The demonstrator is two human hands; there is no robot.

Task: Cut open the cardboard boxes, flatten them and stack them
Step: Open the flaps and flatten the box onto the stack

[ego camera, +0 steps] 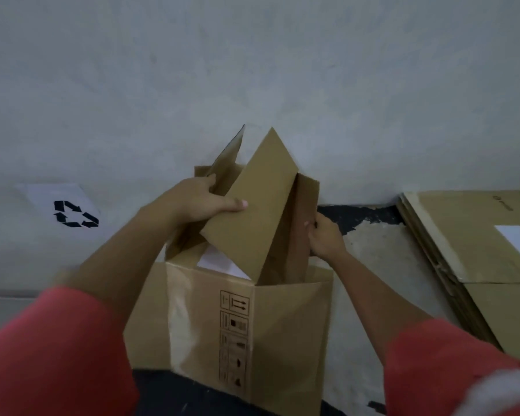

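Note:
A brown cardboard box (285, 325) stands in front of me with its top flaps raised and black handling symbols printed down its near side. My left hand (198, 199) grips the upper left flaps, thumb lying across the big slanted flap (261, 199). My right hand (324, 235) pinches the edge of the right flap (305, 211). A white sheet (219, 262) shows inside the box. A stack of flattened cardboard (475, 259) lies on the floor at the right.
A grey wall fills the upper view. A white paper with a black recycling symbol (72, 214) is on the wall at the left. The floor by the wall is grey with a patch of black (357, 217).

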